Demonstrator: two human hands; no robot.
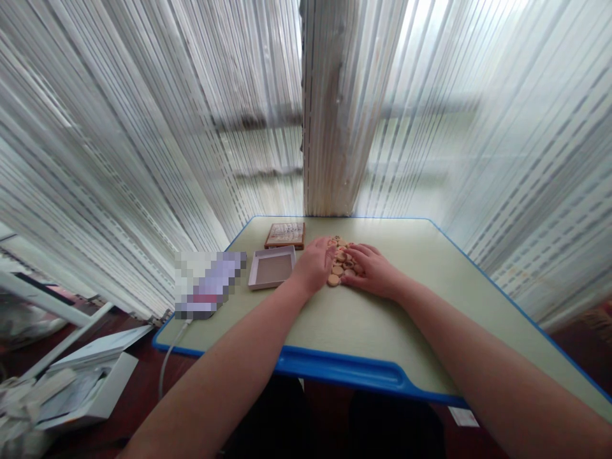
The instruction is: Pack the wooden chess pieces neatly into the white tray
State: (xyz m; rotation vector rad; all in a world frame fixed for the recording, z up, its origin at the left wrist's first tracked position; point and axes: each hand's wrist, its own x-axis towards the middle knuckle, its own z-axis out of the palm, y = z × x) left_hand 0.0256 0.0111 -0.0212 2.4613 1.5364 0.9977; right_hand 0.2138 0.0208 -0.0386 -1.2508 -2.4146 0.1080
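A heap of several small round wooden discs (340,268) lies on the pale green table (411,319) with the blue rim. My left hand (315,262) rests on the left side of the heap, fingers curved loosely over the discs. On the heap's right side lies my right hand (373,268), its fingers spread flat and touching the discs. Neither hand lifts a disc. Just left of my left hand stands an empty shallow grey box tray (272,268).
A flat brown-framed board or box lid (285,234) lies behind the tray. A blurred-out object (208,284) with a white cable sits at the table's left edge. Striped sheer curtains surround the table. White boxes (86,382) lie on the floor at left.
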